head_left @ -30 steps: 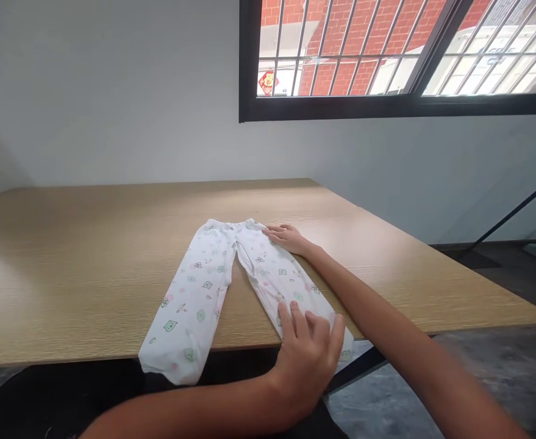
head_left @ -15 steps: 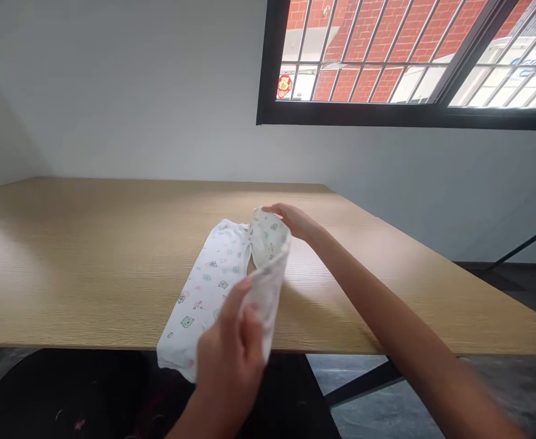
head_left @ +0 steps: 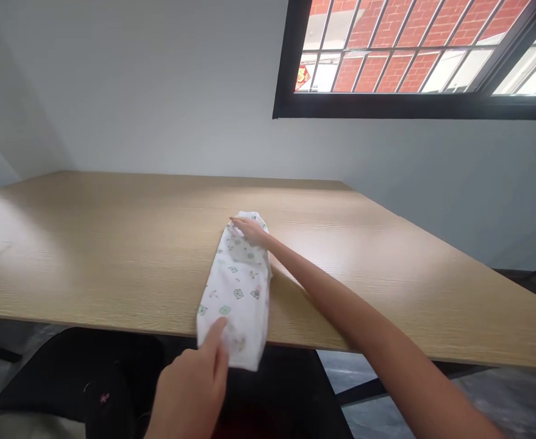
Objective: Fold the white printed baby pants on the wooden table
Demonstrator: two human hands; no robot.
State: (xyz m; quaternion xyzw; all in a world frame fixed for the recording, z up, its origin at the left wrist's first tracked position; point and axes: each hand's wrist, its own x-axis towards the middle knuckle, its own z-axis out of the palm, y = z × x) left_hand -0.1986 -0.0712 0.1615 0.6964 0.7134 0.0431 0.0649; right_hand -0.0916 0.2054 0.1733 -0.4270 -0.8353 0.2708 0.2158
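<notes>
A small pair of white pants [head_left: 238, 286] with a print of green and pink animals lies folded lengthwise into one narrow strip. Its leg end hangs over the near edge of the table [head_left: 112, 256]. My right hand [head_left: 249, 230] rests flat on the waist end, fingers stretched to the left. By the leg end, at its left side, is my left hand [head_left: 192, 381], with the index finger extended over the cloth. Nothing shows gripped in it; whether the fingertip presses on the fabric is hard to see.
A grey wall [head_left: 171, 91] stands behind the table, with a dark-framed barred window [head_left: 386, 107] at upper right. Below the near edge are a black bag-like item [head_left: 107, 378] and a dark table leg [head_left: 361, 390].
The right pant leg has been folded over onto the left one. My right hand has moved left and down onto the waist end; my left hand has released the hem and shifted left.
</notes>
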